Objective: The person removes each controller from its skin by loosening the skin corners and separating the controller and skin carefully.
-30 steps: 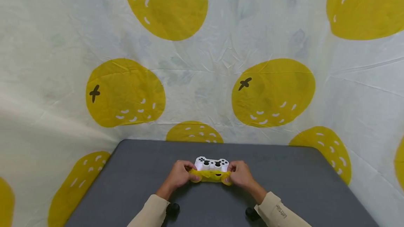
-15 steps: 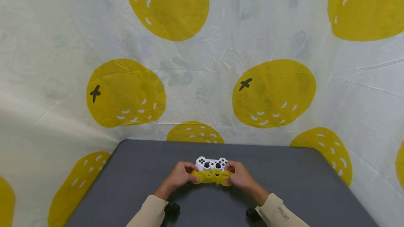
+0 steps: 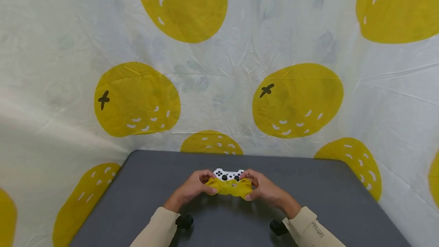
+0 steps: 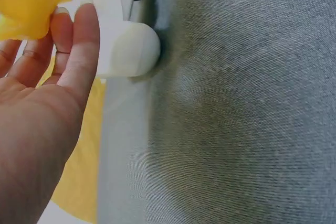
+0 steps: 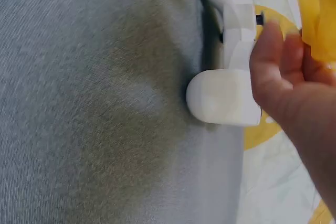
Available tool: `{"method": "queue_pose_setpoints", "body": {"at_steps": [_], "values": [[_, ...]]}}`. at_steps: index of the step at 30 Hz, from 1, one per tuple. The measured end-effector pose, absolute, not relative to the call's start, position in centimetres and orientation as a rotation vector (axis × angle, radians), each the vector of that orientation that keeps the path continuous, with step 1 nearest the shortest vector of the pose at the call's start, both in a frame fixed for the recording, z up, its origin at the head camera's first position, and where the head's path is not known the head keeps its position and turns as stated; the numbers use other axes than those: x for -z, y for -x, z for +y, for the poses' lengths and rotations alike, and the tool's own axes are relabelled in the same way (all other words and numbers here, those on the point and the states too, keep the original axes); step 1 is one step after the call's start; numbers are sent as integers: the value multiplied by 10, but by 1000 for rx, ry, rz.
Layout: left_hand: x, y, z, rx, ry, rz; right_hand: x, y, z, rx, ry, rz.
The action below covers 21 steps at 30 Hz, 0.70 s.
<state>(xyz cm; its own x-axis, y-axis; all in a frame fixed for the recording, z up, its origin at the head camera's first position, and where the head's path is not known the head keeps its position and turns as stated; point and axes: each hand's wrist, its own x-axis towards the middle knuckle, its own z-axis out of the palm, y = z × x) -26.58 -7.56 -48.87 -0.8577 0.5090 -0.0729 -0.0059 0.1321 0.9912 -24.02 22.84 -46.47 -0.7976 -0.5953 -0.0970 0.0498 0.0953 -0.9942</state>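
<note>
A white game controller (image 3: 229, 173) with black thumbsticks lies on the grey table, partly hidden behind a soft yellow controller cover (image 3: 228, 187). My left hand (image 3: 193, 186) pinches the cover's left end between thumb and fingers, and my right hand (image 3: 264, 189) pinches its right end. Both wrist views show the controller's rounded handles (image 4: 136, 50) (image 5: 223, 97) bare and resting on the table. There the yellow cover (image 4: 34, 1) (image 5: 321, 17) is raised off the surface, apart from the handles. The cover has a few openings, and its underside is hidden.
The dark grey table (image 3: 226, 224) runs back to a hanging white cloth (image 3: 219, 102) printed with yellow fruit. Black round wrist pieces (image 3: 184, 221) sit under both forearms, beside the beige sleeves (image 3: 156, 228).
The yellow cover has come up off the controller's lower part, held between both hands. My hands have risen a little and the forearms stand slightly wider. The controller has stayed about in place.
</note>
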Motion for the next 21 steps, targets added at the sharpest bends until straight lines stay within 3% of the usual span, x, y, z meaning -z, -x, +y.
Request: {"method": "queue_pose_setpoints", "body": {"at_steps": [21], "values": [[481, 258, -71, -1896, -670, 1513, 466, 238, 230, 2006, 601, 1370]]}}
